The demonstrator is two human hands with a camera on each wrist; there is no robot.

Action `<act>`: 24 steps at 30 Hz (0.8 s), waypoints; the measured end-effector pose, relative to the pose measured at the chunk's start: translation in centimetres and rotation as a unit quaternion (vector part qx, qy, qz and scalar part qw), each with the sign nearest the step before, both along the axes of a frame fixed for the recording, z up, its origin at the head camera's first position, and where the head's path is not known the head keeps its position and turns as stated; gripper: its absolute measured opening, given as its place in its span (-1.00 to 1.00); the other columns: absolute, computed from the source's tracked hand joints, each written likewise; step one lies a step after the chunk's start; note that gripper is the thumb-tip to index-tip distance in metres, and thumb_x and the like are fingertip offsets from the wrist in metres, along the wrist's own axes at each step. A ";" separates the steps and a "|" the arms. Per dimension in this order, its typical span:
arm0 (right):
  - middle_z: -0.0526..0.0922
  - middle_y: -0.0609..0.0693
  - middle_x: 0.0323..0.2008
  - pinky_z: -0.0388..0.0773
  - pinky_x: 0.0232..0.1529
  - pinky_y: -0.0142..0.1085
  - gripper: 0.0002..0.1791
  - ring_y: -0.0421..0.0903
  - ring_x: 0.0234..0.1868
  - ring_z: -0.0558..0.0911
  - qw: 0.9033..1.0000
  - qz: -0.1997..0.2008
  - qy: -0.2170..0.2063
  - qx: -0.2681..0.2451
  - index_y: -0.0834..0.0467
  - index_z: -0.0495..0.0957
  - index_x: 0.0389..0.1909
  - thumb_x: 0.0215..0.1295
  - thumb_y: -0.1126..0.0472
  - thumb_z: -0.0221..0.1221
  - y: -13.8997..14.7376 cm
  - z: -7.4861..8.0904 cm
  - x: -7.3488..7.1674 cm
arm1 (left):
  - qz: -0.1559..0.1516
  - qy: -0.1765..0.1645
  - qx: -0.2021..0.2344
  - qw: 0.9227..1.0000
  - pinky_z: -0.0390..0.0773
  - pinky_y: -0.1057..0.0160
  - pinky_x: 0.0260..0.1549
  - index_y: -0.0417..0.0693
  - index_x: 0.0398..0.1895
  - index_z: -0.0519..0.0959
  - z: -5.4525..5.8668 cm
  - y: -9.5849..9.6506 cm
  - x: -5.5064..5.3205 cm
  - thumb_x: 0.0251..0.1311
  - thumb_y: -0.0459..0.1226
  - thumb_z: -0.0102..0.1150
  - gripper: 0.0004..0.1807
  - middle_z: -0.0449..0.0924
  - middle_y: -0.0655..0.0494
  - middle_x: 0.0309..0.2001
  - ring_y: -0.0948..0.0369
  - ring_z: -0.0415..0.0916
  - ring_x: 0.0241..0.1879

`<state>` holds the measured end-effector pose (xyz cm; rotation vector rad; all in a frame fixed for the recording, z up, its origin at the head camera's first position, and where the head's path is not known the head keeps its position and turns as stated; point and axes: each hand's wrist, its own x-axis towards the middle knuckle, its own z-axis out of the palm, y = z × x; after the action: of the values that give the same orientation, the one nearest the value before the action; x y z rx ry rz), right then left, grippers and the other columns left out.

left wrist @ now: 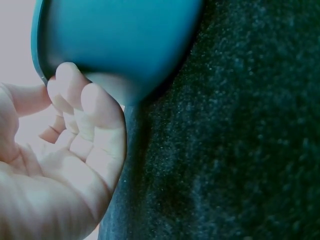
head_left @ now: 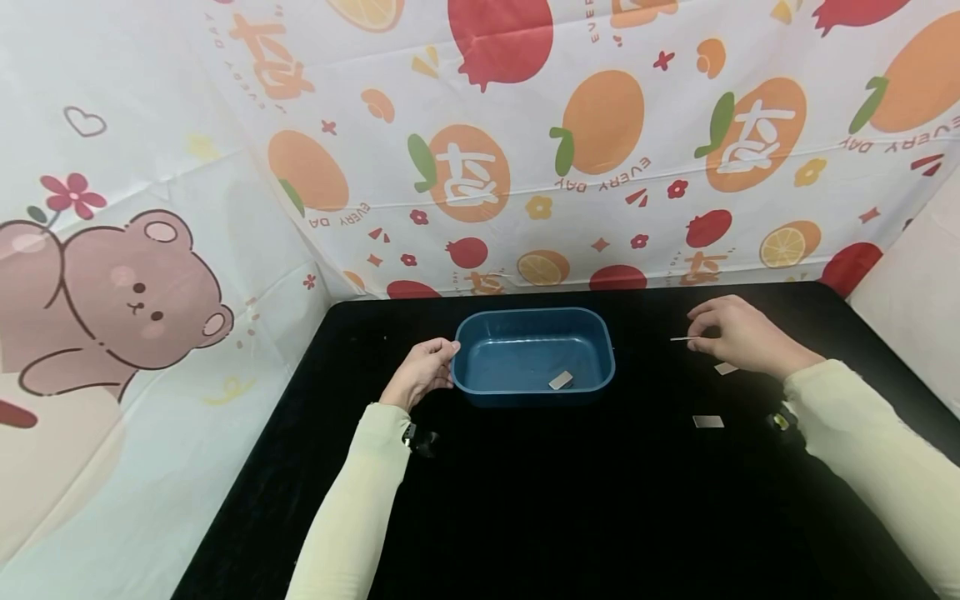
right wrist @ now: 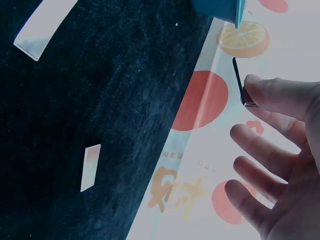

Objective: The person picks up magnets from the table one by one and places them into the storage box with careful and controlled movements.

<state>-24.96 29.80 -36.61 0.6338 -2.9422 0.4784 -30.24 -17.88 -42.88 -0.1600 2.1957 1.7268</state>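
A blue plastic basin [head_left: 517,399] stands on the black table. At its left end my left hand [head_left: 423,373] pinches the rim between thumb and fingers, and the left wrist view shows the fingertips [left wrist: 71,82] against the basin's wall. One thin, shiny rectangular plate [head_left: 560,381] lies inside the basin, toward the front right. My right hand [head_left: 738,335] is to the right of the basin, pinching a similar thin plate [right wrist: 238,80] between thumb and forefinger, seen nearly edge-on. Its other fingers spread apart. Beneath and in front of this hand, two more plates [head_left: 725,368] [head_left: 708,422] lie on the table.
Behind the table's far edge hangs a white cloth [head_left: 525,242] with a fruit print. Another cloth with a bear print [head_left: 142,292] hangs at the left. The black table [head_left: 540,508] stretches in front of the basin, between my forearms.
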 end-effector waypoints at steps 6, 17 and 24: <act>0.64 0.28 0.05 0.33 0.24 0.23 -0.90 0.28 0.17 0.45 1.000 0.002 -0.002 0.011 0.17 0.71 -0.37 0.22 0.20 0.34 -0.6 0.1 -0.1 | -0.001 -0.003 0.000 1.000 0.57 0.33 -0.43 -0.17 -0.14 0.48 0.0 0.0 0.1 0.49 -0.07 0.00 -0.69 0.47 0.17 -0.51 0.28 0.49 -0.56; 0.65 0.23 0.04 0.35 0.24 0.21 -0.96 0.26 0.19 0.45 1.000 0.011 0.009 0.015 0.13 0.72 -0.38 0.19 0.23 0.36 -1.4 0.5 -0.3 | -0.005 -0.002 -0.003 1.000 0.58 0.33 -0.41 -0.19 -0.15 0.47 0.1 0.0 0.0 0.49 -0.08 -0.01 -0.68 0.44 0.19 -0.52 0.28 0.49 -0.56; 0.64 0.25 0.05 0.33 0.26 0.23 -0.96 0.29 0.20 0.43 1.000 0.012 0.011 0.008 0.13 0.72 -0.37 0.19 0.24 0.35 -1.9 1.0 0.0 | -0.008 -0.005 -0.015 1.000 0.58 0.32 -0.42 -0.20 -0.16 0.46 0.3 0.1 0.0 0.50 -0.09 -0.02 -0.69 0.45 0.18 -0.53 0.27 0.48 -0.56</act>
<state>-25.00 27.87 -35.60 0.6734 -2.9242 0.4495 -30.28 -17.78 -42.55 -0.1578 2.2102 1.6830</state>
